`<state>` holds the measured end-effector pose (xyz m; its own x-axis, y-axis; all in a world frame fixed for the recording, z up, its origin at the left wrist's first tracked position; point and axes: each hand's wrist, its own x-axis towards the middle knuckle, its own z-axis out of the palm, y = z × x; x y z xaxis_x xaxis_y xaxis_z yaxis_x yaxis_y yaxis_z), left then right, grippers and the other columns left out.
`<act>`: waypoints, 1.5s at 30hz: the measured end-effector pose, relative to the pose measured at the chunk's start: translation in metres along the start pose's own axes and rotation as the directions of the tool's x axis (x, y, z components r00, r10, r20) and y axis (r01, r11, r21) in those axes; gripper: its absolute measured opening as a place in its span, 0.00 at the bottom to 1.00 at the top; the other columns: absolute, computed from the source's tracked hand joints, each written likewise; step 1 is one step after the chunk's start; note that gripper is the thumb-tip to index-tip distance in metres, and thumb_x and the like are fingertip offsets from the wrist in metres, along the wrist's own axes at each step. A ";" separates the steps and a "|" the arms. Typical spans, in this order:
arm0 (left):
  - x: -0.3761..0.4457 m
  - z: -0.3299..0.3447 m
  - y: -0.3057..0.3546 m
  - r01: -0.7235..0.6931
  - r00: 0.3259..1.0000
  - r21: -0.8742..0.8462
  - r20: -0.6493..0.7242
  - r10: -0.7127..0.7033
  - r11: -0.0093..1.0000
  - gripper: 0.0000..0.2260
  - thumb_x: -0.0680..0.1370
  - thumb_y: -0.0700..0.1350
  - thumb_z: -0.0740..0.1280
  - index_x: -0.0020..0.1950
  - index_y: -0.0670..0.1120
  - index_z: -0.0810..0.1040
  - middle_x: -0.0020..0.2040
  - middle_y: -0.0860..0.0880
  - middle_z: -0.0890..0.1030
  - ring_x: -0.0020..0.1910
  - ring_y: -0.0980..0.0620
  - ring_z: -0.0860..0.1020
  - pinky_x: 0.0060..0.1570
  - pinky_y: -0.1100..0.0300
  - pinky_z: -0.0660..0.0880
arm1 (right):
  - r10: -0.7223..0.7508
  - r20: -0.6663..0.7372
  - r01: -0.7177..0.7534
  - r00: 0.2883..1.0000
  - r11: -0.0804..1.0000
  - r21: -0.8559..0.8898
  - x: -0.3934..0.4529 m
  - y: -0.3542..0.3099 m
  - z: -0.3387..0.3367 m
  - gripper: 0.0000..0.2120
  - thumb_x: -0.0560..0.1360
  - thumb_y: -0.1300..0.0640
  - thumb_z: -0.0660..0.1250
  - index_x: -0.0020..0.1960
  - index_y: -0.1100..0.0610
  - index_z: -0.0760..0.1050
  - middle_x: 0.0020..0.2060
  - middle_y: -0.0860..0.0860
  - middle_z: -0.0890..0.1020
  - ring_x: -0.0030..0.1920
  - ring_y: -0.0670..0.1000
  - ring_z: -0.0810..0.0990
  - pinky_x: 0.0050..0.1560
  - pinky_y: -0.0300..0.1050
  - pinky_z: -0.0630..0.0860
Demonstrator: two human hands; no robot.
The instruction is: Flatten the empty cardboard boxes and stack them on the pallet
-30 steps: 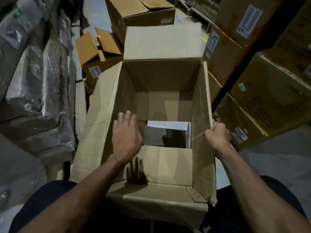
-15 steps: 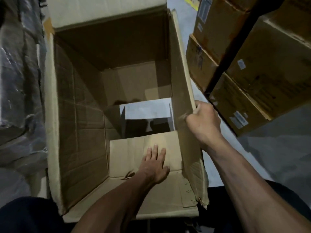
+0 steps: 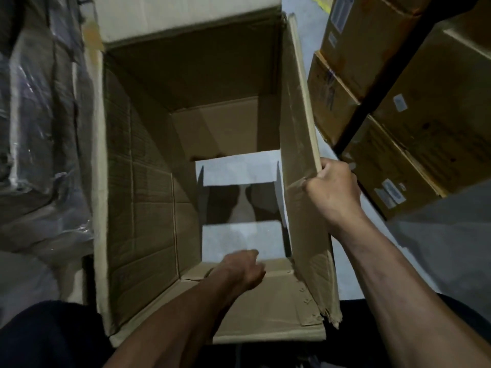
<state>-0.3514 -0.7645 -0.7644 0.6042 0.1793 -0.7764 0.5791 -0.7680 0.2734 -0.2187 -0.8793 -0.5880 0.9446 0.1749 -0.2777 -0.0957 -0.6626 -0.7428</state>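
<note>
Right hand (image 3: 335, 193) grips the right wall's top edge of the open cardboard box (image 3: 143, 197) standing before the person; left hand (image 3: 245, 268), fingers curled, reaches inside at the near bottom flap. Stacked cartons (image 3: 414, 134) stand just right.

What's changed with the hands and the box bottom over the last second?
The left hand went from hovering over the open brown cardboard box down to the near bottom flap, which has swung down, widening the floor gap. The right hand kept gripping the right wall edge.
</note>
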 end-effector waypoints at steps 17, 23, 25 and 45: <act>-0.111 -0.177 -0.108 -0.176 0.610 -0.419 -0.757 -0.236 0.891 0.46 0.75 0.47 0.74 0.81 0.55 0.44 0.73 0.40 0.70 0.65 0.36 0.75 0.62 0.39 0.75 | 0.092 -0.165 -0.074 0.982 0.991 0.114 -0.012 -0.006 -0.014 0.15 0.79 0.61 0.67 0.65 0.56 0.76 0.52 0.54 0.78 0.58 0.60 0.79 0.54 0.57 0.79; -0.127 -0.148 -0.081 -0.284 0.675 -0.282 -0.738 -0.017 0.916 0.38 0.76 0.42 0.63 0.79 0.63 0.46 0.66 0.41 0.76 0.56 0.36 0.79 0.54 0.44 0.78 | 0.124 -0.247 -0.099 0.961 0.989 0.110 -0.004 -0.022 -0.016 0.14 0.80 0.60 0.66 0.65 0.58 0.75 0.56 0.58 0.79 0.58 0.61 0.79 0.54 0.57 0.79; -0.131 -0.139 -0.075 -0.329 0.689 -0.253 -0.723 0.049 0.910 0.37 0.75 0.43 0.62 0.77 0.64 0.48 0.66 0.42 0.77 0.55 0.36 0.80 0.53 0.44 0.79 | 0.131 -0.250 -0.096 0.959 0.984 0.148 -0.001 -0.029 -0.018 0.14 0.79 0.60 0.66 0.65 0.57 0.74 0.54 0.56 0.79 0.58 0.59 0.78 0.56 0.58 0.79; -0.154 -0.043 0.024 -0.403 0.825 -0.181 -0.496 0.270 0.897 0.47 0.75 0.70 0.62 0.81 0.55 0.36 0.82 0.52 0.41 0.81 0.52 0.44 0.77 0.50 0.50 | 0.034 -0.161 -0.006 0.986 0.986 0.166 -0.008 -0.060 -0.003 0.25 0.79 0.59 0.57 0.75 0.61 0.60 0.70 0.61 0.72 0.68 0.64 0.71 0.68 0.58 0.70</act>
<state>-0.4072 -0.7840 -0.6145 0.9265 0.2454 -0.2852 0.3755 -0.6497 0.6609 -0.2191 -0.8434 -0.5393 0.9791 0.0328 -0.2006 -0.1526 -0.5334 -0.8320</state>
